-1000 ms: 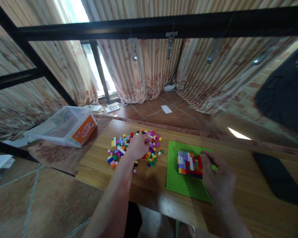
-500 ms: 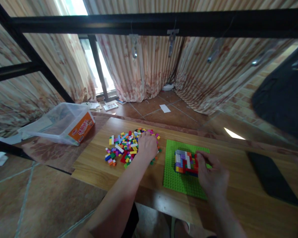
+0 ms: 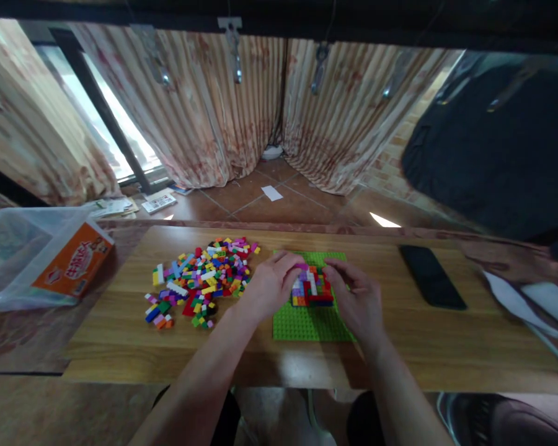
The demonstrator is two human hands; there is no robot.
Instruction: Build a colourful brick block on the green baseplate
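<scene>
A green studded baseplate (image 3: 307,325) lies on the wooden table, bearing a low build of toy bricks (image 3: 312,288) in white, lavender, red, orange and other colours. My left hand (image 3: 272,282) is over the plate's left side, thumb and fingers pinching a small magenta brick (image 3: 301,266) at the build's upper left edge. Whether that brick touches the build I cannot tell. My right hand (image 3: 359,297) is curled at the build's right side, thumb and fingertips against its upper right edge. Left of the plate spreads a loose pile of mixed toy bricks (image 3: 204,272).
A dark phone (image 3: 431,275) lies on the table (image 3: 390,353) to the right. Beyond the left end stands a clear plastic bin (image 3: 23,241) with an orange label. White papers (image 3: 516,297) are at the right. A black bar with hanging clips (image 3: 235,56) crosses above.
My left hand has moved right, from the brick pile to the build, now with a magenta brick. My right hand stays by the build. The view has turned right.
</scene>
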